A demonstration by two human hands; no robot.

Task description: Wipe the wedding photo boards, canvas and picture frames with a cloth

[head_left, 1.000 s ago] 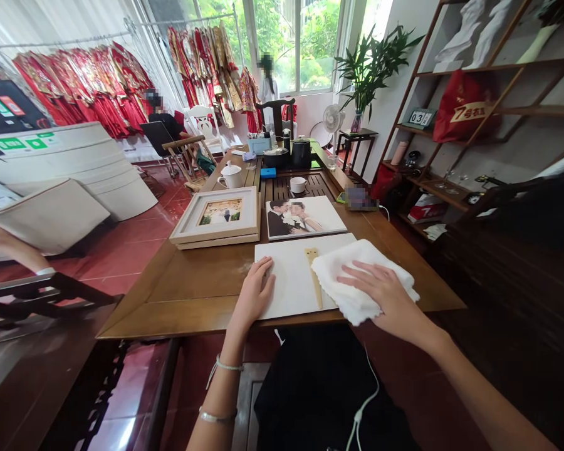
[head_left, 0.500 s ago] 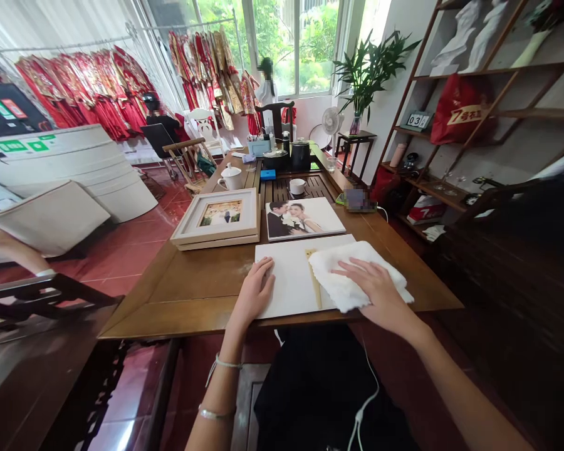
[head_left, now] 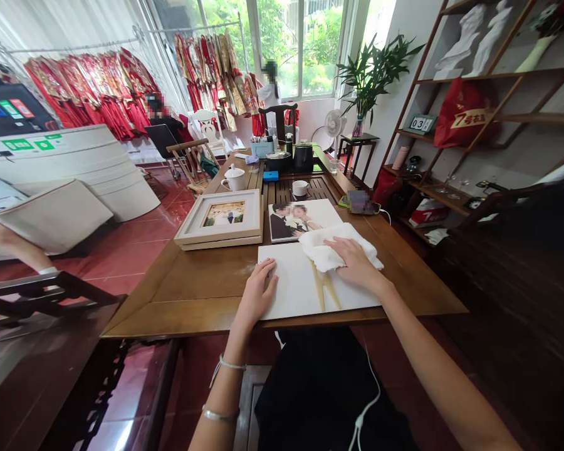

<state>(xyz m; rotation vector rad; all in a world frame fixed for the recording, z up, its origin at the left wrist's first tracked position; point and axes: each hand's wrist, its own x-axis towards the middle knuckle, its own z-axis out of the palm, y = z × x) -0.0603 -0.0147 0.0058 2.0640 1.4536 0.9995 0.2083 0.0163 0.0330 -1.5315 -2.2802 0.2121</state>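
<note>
Left hand (head_left: 259,291), laid flat, thumb apart, is resting on the white panel (head_left: 291,288), lower centre, apparently steadying it; right hand (head_left: 357,262), spread, is covering a white cloth (head_left: 316,249).

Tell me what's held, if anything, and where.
Right hand lies atop the white cloth, grip unclear; left hand rests on the panel, left side, nothing visibly held.
</note>
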